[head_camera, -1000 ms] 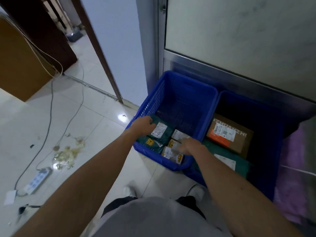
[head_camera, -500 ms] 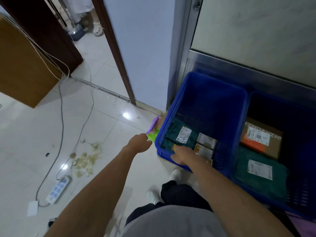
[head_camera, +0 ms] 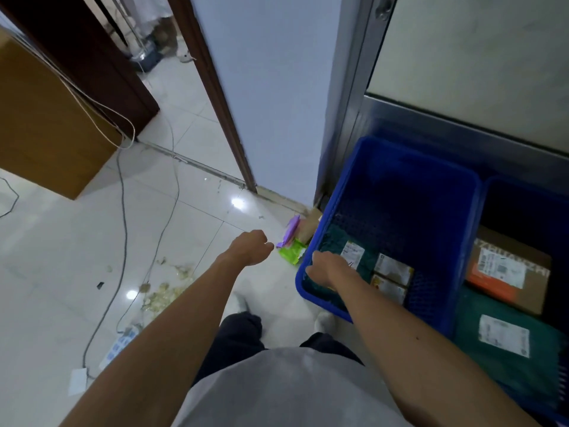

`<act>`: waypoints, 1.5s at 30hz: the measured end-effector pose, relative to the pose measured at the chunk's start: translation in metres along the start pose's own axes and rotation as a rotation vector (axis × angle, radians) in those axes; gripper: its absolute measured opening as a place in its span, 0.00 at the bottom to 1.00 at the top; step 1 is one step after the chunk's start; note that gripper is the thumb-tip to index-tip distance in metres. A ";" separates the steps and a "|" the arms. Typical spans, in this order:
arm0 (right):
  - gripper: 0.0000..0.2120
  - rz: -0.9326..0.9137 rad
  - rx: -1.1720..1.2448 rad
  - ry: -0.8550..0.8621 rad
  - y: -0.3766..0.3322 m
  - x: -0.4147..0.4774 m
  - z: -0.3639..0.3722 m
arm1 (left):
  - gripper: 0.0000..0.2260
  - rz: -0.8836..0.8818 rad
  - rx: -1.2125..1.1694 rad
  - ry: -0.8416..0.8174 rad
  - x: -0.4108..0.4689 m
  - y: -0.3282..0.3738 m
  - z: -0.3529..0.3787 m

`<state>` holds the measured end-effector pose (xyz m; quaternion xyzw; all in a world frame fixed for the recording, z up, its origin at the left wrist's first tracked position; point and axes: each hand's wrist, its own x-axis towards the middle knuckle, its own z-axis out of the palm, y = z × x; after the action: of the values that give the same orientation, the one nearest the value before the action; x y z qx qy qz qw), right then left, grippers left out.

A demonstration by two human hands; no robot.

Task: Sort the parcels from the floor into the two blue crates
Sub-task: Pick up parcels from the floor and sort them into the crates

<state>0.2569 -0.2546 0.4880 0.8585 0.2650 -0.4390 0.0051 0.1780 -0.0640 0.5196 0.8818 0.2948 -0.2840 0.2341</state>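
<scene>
Green packet [head_camera: 292, 253] on floor, long axis diagonal toward blue crate [head_camera: 415, 177]

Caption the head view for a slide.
Left hand beside green and purple plastic packets on the floor; right hand over a blue mesh crate.

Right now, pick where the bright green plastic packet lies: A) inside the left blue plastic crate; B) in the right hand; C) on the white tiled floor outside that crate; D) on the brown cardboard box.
C: the bright green plastic packet lies on the white tiled floor just outside the left blue plastic crate, next to a purple packet.
</scene>
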 end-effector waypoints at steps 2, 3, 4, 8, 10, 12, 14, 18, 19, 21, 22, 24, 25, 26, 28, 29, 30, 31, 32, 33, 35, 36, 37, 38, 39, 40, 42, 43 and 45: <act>0.19 0.013 0.035 0.016 -0.011 0.014 -0.001 | 0.17 0.020 0.040 -0.044 0.016 -0.007 -0.005; 0.17 0.032 0.062 0.024 -0.017 0.020 0.000 | 0.18 0.028 0.062 -0.075 0.025 -0.011 -0.008; 0.16 0.058 0.093 0.037 -0.024 0.026 0.001 | 0.18 0.037 0.082 -0.105 0.036 -0.015 -0.011; 0.15 0.166 0.231 0.142 -0.055 0.052 0.006 | 0.19 0.105 0.131 -0.204 0.084 -0.038 -0.027; 0.16 0.242 0.346 0.163 -0.079 0.063 0.019 | 0.19 0.147 0.128 -0.273 0.105 -0.051 -0.034; 0.17 0.317 0.427 0.157 -0.105 0.077 0.036 | 0.18 0.166 0.117 -0.327 0.126 -0.066 -0.039; 0.16 0.353 0.472 0.151 -0.129 0.097 0.050 | 0.17 0.179 0.126 -0.387 0.151 -0.081 -0.044; 0.16 0.413 0.578 0.099 -0.157 0.138 0.062 | 0.15 0.228 0.210 -0.470 0.204 -0.099 -0.046; 0.16 0.422 0.596 0.078 -0.159 0.148 0.064 | 0.15 0.228 0.219 -0.482 0.217 -0.102 -0.043; 0.17 0.437 0.645 0.047 -0.158 0.171 0.068 | 0.14 0.205 0.207 -0.495 0.243 -0.105 -0.033; 0.18 0.446 0.671 0.035 -0.154 0.185 0.071 | 0.13 0.197 0.191 -0.497 0.257 -0.107 -0.026; 0.19 0.475 0.707 0.012 -0.144 0.213 0.079 | 0.12 0.196 0.153 -0.503 0.285 -0.109 -0.009; 0.19 0.492 0.719 -0.002 -0.138 0.227 0.083 | 0.12 0.191 0.139 -0.515 0.297 -0.110 0.000; 0.19 0.513 0.725 -0.007 -0.131 0.243 0.088 | 0.11 0.185 0.130 -0.526 0.310 -0.109 0.008; 0.19 0.549 0.724 -0.013 -0.116 0.275 0.101 | 0.09 0.176 0.103 -0.542 0.341 -0.113 0.029; 0.18 0.566 0.709 -0.023 -0.109 0.291 0.108 | 0.08 0.167 0.060 -0.553 0.359 -0.116 0.040; 0.19 0.584 0.682 -0.031 -0.103 0.307 0.115 | 0.07 0.162 0.013 -0.554 0.376 -0.118 0.050; 0.19 0.601 0.647 -0.038 -0.095 0.324 0.122 | 0.09 0.156 -0.031 -0.546 0.395 -0.122 0.061; 0.19 0.623 0.613 -0.047 -0.087 0.342 0.130 | 0.11 0.155 -0.052 -0.534 0.414 -0.125 0.072; 0.20 0.644 0.595 -0.051 -0.079 0.361 0.137 | 0.12 0.154 -0.070 -0.524 0.433 -0.128 0.084; 0.23 0.691 0.600 -0.033 -0.061 0.398 0.150 | 0.13 0.167 -0.098 -0.498 0.466 -0.132 0.109; 0.25 0.714 0.601 -0.019 -0.053 0.415 0.157 | 0.13 0.175 -0.111 -0.497 0.481 -0.134 0.122; 0.27 0.732 0.597 -0.001 -0.047 0.433 0.164 | 0.13 0.176 -0.126 -0.503 0.495 -0.137 0.137; 0.28 0.740 0.589 0.019 -0.041 0.450 0.171 | 0.13 0.172 -0.134 -0.511 0.507 -0.140 0.149; 0.29 0.753 0.576 0.041 -0.037 0.468 0.179 | 0.13 0.166 -0.142 -0.515 0.519 -0.146 0.164; 0.29 0.766 0.576 0.046 -0.033 0.484 0.185 | 0.13 0.161 -0.147 -0.517 0.530 -0.149 0.180; 0.32 0.775 0.590 0.082 -0.026 0.512 0.199 | 0.13 0.153 -0.167 -0.513 0.546 -0.154 0.209; 0.35 0.789 0.586 0.109 -0.019 0.528 0.208 | 0.13 0.153 -0.177 -0.509 0.553 -0.155 0.224; 0.41 0.853 0.604 0.160 -0.009 0.557 0.216 | 0.14 0.147 -0.188 -0.519 0.562 -0.155 0.250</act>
<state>0.3544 -0.0484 -0.0641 0.8840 -0.2468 -0.3879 -0.0847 0.3595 0.1196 -0.0605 0.7730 0.1854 -0.4539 0.4027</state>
